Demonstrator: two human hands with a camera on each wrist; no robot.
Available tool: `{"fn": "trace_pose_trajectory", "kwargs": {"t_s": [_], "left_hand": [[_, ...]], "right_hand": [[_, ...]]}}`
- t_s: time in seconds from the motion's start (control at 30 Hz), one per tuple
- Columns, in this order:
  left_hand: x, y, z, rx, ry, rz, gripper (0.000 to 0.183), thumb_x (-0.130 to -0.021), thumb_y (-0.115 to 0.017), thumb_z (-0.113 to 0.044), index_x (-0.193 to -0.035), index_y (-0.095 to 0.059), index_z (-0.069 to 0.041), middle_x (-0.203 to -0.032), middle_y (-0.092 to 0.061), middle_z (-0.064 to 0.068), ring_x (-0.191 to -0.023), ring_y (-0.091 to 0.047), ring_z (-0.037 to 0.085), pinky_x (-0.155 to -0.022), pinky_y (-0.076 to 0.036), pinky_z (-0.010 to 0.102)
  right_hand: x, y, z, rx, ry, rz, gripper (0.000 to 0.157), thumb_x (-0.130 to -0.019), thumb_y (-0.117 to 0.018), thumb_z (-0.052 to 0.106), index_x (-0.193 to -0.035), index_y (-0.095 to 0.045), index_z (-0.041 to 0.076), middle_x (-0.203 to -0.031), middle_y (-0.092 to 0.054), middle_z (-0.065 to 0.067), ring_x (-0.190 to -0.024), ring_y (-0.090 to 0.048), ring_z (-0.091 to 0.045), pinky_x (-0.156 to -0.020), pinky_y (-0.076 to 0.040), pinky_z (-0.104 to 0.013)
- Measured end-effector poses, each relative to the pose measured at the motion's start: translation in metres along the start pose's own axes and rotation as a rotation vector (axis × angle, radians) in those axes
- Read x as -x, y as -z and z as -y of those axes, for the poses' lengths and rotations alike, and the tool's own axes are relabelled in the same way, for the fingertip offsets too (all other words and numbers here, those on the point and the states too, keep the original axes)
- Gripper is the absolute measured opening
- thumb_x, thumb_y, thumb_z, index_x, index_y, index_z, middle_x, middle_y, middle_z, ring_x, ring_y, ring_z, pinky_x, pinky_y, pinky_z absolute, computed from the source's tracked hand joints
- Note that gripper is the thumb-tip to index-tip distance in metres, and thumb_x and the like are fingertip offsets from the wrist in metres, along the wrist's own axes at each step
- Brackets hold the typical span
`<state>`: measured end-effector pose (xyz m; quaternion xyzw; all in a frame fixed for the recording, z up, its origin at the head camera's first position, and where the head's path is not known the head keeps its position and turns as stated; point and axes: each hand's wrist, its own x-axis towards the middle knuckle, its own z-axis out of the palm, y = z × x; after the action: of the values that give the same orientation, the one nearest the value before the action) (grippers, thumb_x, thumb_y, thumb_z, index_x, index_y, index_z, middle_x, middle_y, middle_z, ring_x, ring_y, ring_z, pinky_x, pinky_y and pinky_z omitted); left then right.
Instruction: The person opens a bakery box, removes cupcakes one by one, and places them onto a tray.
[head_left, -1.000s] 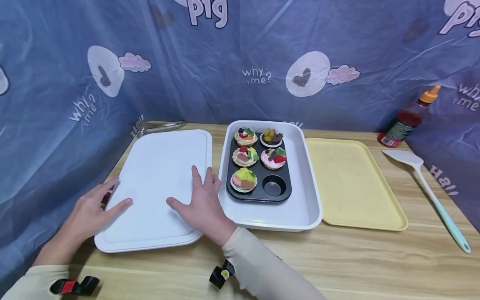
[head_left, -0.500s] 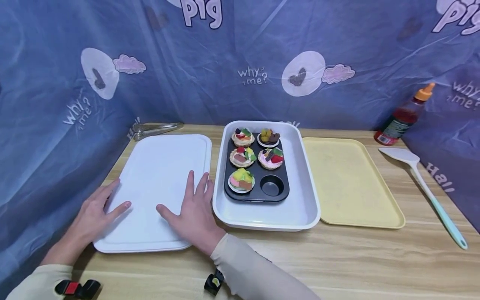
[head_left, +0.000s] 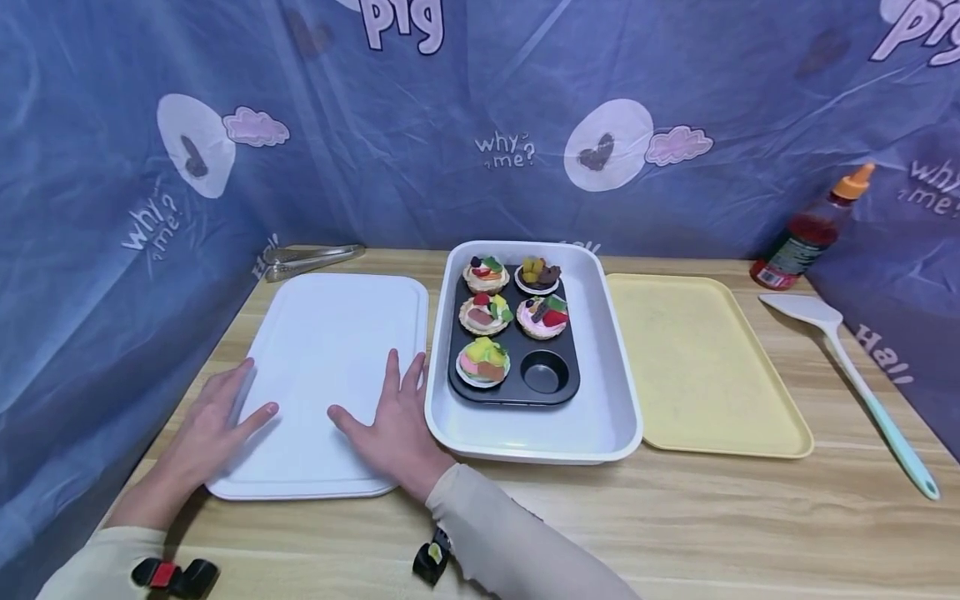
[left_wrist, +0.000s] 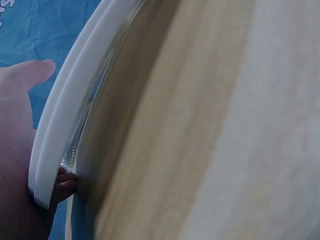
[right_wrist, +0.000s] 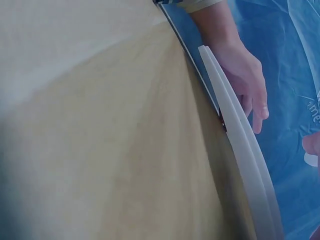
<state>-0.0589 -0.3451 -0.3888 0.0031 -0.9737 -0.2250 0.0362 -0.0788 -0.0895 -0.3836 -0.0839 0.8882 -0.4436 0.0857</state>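
A flat white lid (head_left: pixel 337 325) with rounded corners lies in front of me at the left, between both hands. My left hand (head_left: pixel 206 437) grips its left edge, thumb on top; the left wrist view shows fingertips (left_wrist: pixel 66 187) tucked beneath the rim. At the right edge my right hand (head_left: pixel 397 433) holds it, thumb across the top and fingers spread along the side. The fingers' undersides are hidden there. A gap shows between the lid's near edge (right_wrist: pixel 240 145) and the wooden table in the wrist views.
Right beside the lid stands a white bin (head_left: pixel 600 417) holding a dark muffin tin (head_left: pixel 513 387) with several fruit tarts (head_left: pixel 483 362). Farther right are a yellow tray (head_left: pixel 697 367), a spatula (head_left: pixel 862 383) and a sauce bottle (head_left: pixel 806 242). Metal tongs (head_left: pixel 307 260) lie behind the lid.
The lid has come slightly toward me and sits straighter in the head view, its near left corner farther right. My left hand has shifted right with it. The other things stay put.
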Motion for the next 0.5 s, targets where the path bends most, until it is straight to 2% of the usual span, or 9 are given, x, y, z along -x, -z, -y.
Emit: {"fn": "trace_pose_trajectory", "kwargs": {"t_s": [0.3, 0.5], "left_hand": [[-0.0034, -0.0044, -0.0056, -0.049, 0.001, 0.085, 0.099, -0.097, -0.060, -0.050, -0.158, -0.009, 0.007, -0.156, -0.017, 0.041, -0.140, -0.024, 0.060, -0.107, -0.028, 0.074], [-0.0043, -0.0054, -0.0087, -0.046, -0.010, 0.052, 0.097, -0.096, -0.062, -0.049, -0.158, -0.012, 0.008, -0.155, -0.019, 0.040, -0.140, -0.025, 0.060, -0.107, -0.028, 0.075]], "right_hand": [[-0.0052, -0.0011, -0.0055, -0.058, 0.000, 0.017, 0.106, -0.088, -0.068, 0.058, -0.163, -0.011, 0.007, -0.167, 0.013, -0.025, -0.156, 0.006, -0.039, -0.125, -0.020, -0.053], [-0.0026, 0.0008, -0.0016, 0.031, 0.040, 0.041, 0.103, -0.090, -0.064, 0.060, -0.162, -0.014, 0.007, -0.167, 0.010, -0.026, -0.156, 0.011, -0.040, -0.126, -0.016, -0.053]]}}
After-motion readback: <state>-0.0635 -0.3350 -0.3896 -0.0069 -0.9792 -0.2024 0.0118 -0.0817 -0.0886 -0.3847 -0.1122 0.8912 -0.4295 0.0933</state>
